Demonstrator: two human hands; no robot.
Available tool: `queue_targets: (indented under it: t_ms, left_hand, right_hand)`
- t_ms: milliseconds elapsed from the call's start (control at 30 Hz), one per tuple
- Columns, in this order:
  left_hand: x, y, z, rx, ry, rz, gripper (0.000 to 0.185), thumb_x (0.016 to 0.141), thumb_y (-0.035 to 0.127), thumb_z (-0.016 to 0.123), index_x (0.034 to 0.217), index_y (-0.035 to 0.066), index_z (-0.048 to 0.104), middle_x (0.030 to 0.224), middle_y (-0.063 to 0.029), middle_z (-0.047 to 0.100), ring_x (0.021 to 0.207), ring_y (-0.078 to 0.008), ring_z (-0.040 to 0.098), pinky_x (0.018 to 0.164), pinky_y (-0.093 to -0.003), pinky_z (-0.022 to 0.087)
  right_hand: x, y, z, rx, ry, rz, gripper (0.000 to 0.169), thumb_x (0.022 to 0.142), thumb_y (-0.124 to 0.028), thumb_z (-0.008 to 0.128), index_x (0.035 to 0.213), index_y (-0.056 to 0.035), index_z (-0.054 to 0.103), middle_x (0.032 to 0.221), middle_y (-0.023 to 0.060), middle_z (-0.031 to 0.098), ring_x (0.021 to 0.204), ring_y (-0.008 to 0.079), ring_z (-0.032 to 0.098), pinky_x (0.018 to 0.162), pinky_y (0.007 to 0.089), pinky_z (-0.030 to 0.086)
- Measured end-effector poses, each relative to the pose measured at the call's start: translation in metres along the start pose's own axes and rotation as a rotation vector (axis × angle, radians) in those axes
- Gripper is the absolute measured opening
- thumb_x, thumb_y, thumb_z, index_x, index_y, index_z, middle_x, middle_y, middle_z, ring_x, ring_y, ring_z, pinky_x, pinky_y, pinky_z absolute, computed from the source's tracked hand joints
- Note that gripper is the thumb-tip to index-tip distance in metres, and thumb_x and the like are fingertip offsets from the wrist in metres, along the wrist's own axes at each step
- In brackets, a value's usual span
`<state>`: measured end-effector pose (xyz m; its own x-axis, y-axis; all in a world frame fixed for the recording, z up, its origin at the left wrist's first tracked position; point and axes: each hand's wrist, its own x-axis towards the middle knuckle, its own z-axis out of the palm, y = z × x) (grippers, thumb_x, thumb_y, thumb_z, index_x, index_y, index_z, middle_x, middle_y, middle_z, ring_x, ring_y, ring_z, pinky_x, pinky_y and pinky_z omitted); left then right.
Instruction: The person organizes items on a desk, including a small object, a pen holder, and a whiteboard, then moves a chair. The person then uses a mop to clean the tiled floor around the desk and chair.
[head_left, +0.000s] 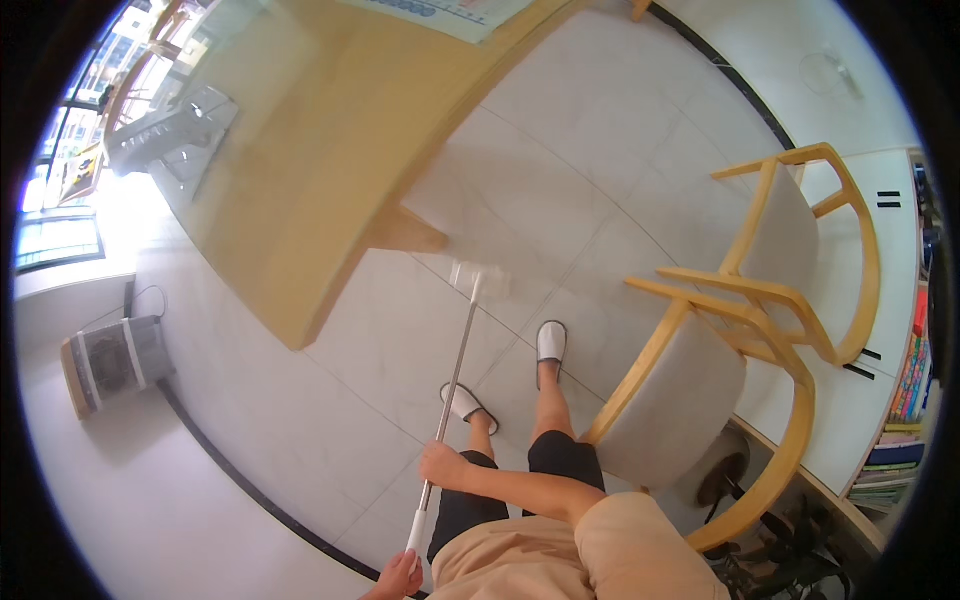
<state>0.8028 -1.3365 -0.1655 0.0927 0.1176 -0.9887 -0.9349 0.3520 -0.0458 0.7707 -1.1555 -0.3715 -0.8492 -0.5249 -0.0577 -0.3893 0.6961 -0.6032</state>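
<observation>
My right hand (444, 465) is closed around the metal pole of a long-handled floor cleaning tool (459, 352). Lower down, at the bottom edge of the view, my left hand (401, 576) grips the tool near its white handle end (417, 531). The pole slants away from me to a whitish, partly see-through head (480, 279) on the tiled floor (517, 225). That head is blurred, so its exact kind is unclear. It rests close to a leg (409, 231) of the wooden table (337, 150). My feet, in white slippers (552, 341), stand just behind it.
Two wooden armchairs with grey seats (675, 405) (780, 225) stand at the right, before a white cabinet (832, 420) with books. A potted plant (787, 547) is behind the nearer chair. A grey box-shaped appliance (120, 360) with a cord sits by the left wall.
</observation>
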Motion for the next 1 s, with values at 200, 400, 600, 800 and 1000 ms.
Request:
queue_targets:
  t_ms: [200,400,600,800,1000]
  left_hand:
    - [0.085,0.032,0.049,0.107,-0.147,0.186,0.032,0.090,0.035,0.036,0.078,0.006,0.046,0.048,-0.0006,0.038,0.034,-0.0117,0.034,0.032,-0.0245,0.026]
    - [0.219,0.154,0.208,-0.089,-0.481,0.232,0.025,0.088,0.030,0.045,0.087,0.005,0.049,0.060,0.0001,0.042,0.046,-0.0107,0.040,0.039,-0.0223,0.030]
    - [0.218,0.184,0.236,-0.134,-0.360,0.158,0.020,0.086,0.026,0.049,0.089,0.006,0.047,0.064,0.0003,0.042,0.043,-0.0065,0.032,0.038,-0.0194,0.027]
    - [0.120,0.083,0.035,-0.003,0.026,0.072,0.023,0.086,0.029,0.050,0.087,0.007,0.051,0.059,0.0013,0.043,0.048,-0.0089,0.041,0.041,-0.0209,0.034]
    - [-0.006,0.003,-0.072,0.837,0.032,0.241,0.020,0.083,0.025,0.048,0.085,0.006,0.052,0.073,-0.0017,0.044,0.066,-0.0152,0.038,0.054,-0.0292,0.032]
  right_hand:
    - [-0.059,0.109,-0.030,-0.155,0.186,0.224,0.008,0.062,-0.018,0.054,0.056,-0.0128,0.057,0.059,0.0044,0.052,0.069,0.0219,0.052,0.055,0.0378,0.041]
    - [-0.149,0.293,-0.097,-0.420,-0.116,0.700,0.010,0.063,-0.012,0.060,0.071,-0.0072,0.064,0.076,0.0109,0.058,0.084,0.0280,0.055,0.073,0.0341,0.045]
    - [-0.152,0.317,-0.100,-0.379,-0.133,0.749,0.016,0.063,-0.017,0.063,0.075,-0.0063,0.064,0.093,0.0129,0.058,0.094,0.0274,0.053,0.086,0.0397,0.038]
    - [-0.035,0.133,0.016,-0.014,-0.248,0.469,0.016,0.065,-0.017,0.059,0.073,-0.0037,0.063,0.082,0.0179,0.059,0.090,0.0320,0.053,0.087,0.0469,0.037]
    - [0.030,-0.018,0.022,0.105,-0.142,0.127,0.009,0.065,-0.020,0.058,0.059,-0.0157,0.062,0.057,0.0004,0.058,0.059,0.0202,0.056,0.058,0.0346,0.038]
